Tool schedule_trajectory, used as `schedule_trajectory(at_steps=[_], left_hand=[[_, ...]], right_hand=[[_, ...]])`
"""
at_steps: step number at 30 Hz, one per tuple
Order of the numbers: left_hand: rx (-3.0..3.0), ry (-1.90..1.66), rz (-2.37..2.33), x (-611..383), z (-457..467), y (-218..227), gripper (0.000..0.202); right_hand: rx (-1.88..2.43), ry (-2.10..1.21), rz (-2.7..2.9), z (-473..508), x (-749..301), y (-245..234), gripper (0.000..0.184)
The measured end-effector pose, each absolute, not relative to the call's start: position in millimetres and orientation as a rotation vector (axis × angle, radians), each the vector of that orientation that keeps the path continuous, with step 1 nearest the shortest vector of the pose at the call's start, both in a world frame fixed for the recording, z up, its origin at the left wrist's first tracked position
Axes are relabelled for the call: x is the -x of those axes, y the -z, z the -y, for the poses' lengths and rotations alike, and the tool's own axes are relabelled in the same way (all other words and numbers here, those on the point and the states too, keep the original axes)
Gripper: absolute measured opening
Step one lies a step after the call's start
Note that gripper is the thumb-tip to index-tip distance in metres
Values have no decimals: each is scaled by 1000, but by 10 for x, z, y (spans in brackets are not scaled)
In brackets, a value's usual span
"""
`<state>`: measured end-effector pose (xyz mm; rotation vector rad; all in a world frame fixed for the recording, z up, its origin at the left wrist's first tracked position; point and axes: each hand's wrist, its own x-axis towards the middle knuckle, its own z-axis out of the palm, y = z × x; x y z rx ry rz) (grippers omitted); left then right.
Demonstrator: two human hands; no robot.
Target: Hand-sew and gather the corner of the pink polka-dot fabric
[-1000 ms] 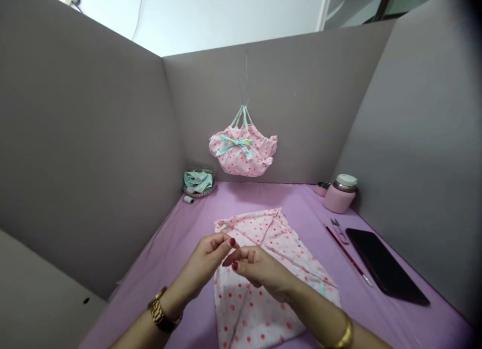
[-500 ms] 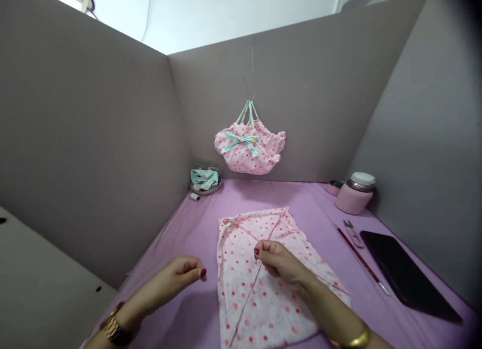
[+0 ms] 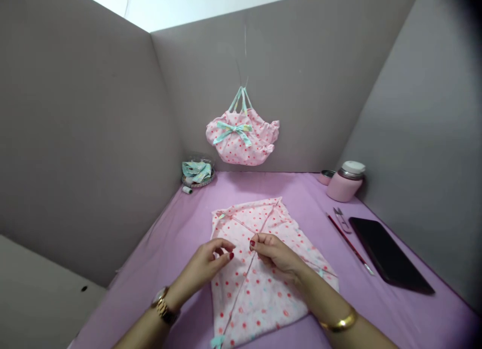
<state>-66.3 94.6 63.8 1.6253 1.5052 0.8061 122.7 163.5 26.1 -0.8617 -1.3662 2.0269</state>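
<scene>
Pink polka-dot fabric (image 3: pixel 263 299), with seams crossing over it, lies flat on the purple cloth in front of me. My left hand (image 3: pixel 214 258) hovers over its left part, thumb and fingers apart, holding nothing. Just to the right, my right hand (image 3: pixel 273 253) is closed in a pinch above the fabric's middle. What sits between those fingertips, if anything, is too small to make out. A bit of mint ribbon (image 3: pixel 217 341) shows at the fabric's near left corner.
A polka-dot pouch with mint bow (image 3: pixel 243 138) hangs against the grey back panel (image 3: pixel 301 88). Back left are a basket of mint fabric (image 3: pixel 198 173) and a thread spool (image 3: pixel 187 190). Rightward stand a pink jar (image 3: pixel 344 183), thread snips (image 3: pixel 342 221), a red stick (image 3: pixel 350 243) and a black tablet (image 3: pixel 391 253).
My left hand has moved right and up, from beside the fabric to over it near my right hand, and its fingers have parted. The view has tilted down slightly.
</scene>
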Motion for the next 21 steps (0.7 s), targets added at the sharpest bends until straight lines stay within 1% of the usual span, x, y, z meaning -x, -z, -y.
schedule_trajectory(at_steps=[2, 3, 6, 11, 15, 21], left_hand=[[-1585, -809, -1438, 539, -1057, -495, 29], [-1554, -802, -1406, 495, -1100, -438, 28], [-1430, -768, -1334, 428, -1182, -330, 16], [-1142, -804, -1260, 492, -1223, -274, 22], [-918, -863, -1191, 572, -1267, -242, 26], [-725, -871, -1027, 519, -1386, -223, 19]], right_hand=[[865, -2027, 1340, -1624, -1244, -259, 33], [870, -2028, 1327, -1621, -1253, -258, 33], [896, -2023, 1289, -1635, -1284, -252, 32], [962, -1937, 1237, -1747, -1378, -201, 29], [1036, -1820, 1241, -1842, -1457, -156, 27], [1162, -1493, 1313, -1924, -1497, -139, 23]])
